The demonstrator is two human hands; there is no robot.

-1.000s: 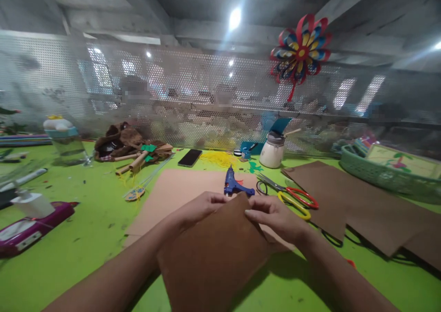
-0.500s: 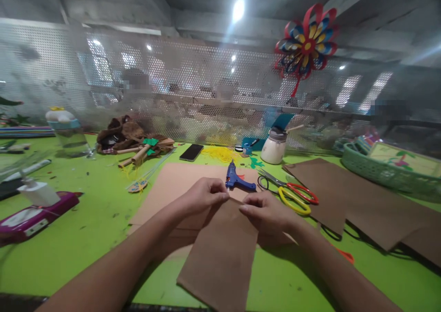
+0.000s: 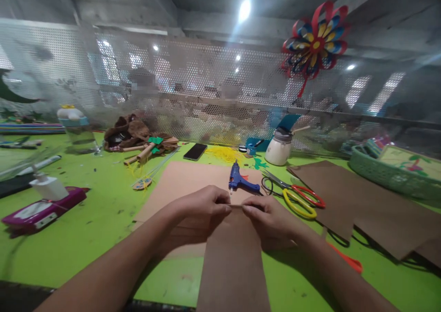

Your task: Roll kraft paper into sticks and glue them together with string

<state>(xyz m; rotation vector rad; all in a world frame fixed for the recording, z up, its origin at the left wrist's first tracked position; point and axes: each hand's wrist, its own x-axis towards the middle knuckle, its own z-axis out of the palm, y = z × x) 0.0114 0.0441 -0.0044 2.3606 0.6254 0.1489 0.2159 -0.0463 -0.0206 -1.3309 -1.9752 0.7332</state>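
A brown paper sheet (image 3: 234, 261) hangs lengthwise in front of me, folded narrow, with its top edge held up near the table's middle. My left hand (image 3: 203, 211) pinches that top edge from the left, fingers closed. My right hand (image 3: 270, 215) pinches the same edge from the right, its fingertips almost touching the left ones. Just beyond the hands lie a blue glue gun (image 3: 239, 181) and a pale cardboard sheet (image 3: 179, 181) on the green table (image 3: 86, 220).
Scissors with red and yellow handles (image 3: 299, 199) lie right of the glue gun. Brown sheets (image 3: 365, 206) cover the right side, a green basket (image 3: 389, 176) behind them. A white jar (image 3: 278, 149), a phone (image 3: 195, 151), a purple device (image 3: 41, 211) and a perforated screen (image 3: 193, 96) surround the area.
The brown sheet went from a wide, tilted piece to a narrow strip hanging straight down. Both hands came together at its top edge.
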